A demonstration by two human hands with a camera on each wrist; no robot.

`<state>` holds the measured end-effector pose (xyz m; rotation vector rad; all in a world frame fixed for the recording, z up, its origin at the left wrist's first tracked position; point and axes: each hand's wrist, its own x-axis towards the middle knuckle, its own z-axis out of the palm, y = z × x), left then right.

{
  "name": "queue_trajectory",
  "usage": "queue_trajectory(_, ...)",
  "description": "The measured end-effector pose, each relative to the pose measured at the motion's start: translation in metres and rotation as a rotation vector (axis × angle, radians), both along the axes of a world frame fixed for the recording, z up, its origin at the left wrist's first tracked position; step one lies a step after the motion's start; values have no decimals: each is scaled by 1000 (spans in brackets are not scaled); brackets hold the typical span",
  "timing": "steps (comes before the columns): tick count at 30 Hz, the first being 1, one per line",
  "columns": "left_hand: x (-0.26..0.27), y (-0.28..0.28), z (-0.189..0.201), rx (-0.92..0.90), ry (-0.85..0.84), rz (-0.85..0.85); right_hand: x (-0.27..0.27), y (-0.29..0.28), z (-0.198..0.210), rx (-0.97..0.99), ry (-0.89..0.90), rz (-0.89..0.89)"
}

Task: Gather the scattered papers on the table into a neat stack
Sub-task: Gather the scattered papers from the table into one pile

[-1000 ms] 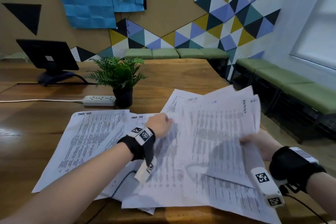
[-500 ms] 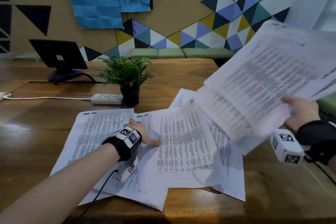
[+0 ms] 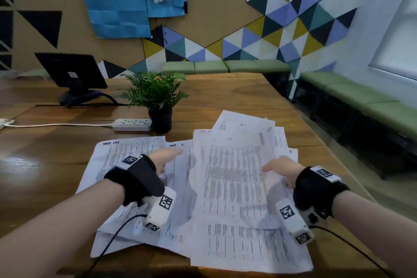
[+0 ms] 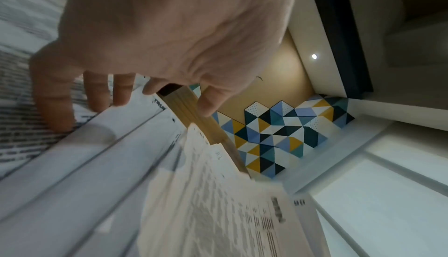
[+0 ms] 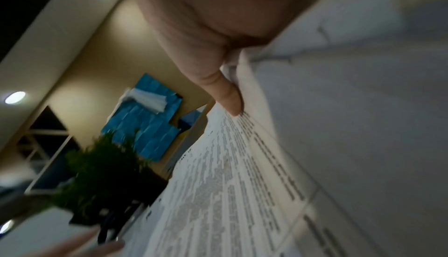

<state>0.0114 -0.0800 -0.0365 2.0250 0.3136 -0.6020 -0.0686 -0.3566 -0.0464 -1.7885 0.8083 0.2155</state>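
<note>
Papers (image 3: 228,187): fanned on the tabletop (image 3: 225,97) just in front of the potted plant (image 3: 155,97); your right hand (image 3: 282,169) pinches several sheets, your left hand (image 3: 164,158) rests straight-fingered on others.

Printed white papers (image 3: 228,187), loosely overlapped and askew on the table (image 3: 56,165)

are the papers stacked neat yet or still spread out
Still spread out. The papers lie fanned at mixed angles with corners jutting, and the sheet by the left hand lies well off to the side.
</note>
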Motion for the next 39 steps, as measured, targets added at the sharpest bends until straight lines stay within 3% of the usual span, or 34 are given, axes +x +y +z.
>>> queue_trajectory(5,-2,-2,-9,-194,46,145,17,37,6,-63,-3,150)
queue_trajectory(10,5,-3,-19,-159,64,82,19,52,5,-47,-4,183)
queue_trajectory(13,4,-16,-7,-86,-71,7,14,44,9,63,-94,114)
queue_trajectory(18,2,-62,15,-96,-278,-91,-1,-13,7,46,-263,-163)
queue_trajectory(19,0,-75,15,-79,-268,-150,-7,-24,6,-24,-244,-191)
queue_trajectory(22,-10,-107,8,101,-165,-366,-22,-48,-7,-319,26,-146)
queue_trajectory(23,-12,-116,5,137,-131,-410,-24,-58,-16,-341,68,-110)
queue_trajectory(25,-14,-130,3,159,-89,-456,-1,-116,-75,-331,74,-73)
queue_trajectory(27,-17,-139,4,150,-73,-468,12,-147,-104,-236,23,-101)
queue_trajectory(31,-19,-145,2,105,-65,-421,-27,-64,-20,-60,-72,-223)
queue_trajectory(36,-13,-133,3,14,-145,-467,-32,-63,-5,-31,-154,-234)
queue_trajectory(39,-4,-118,6,83,-243,-507,-31,-73,6,-52,-168,-217)
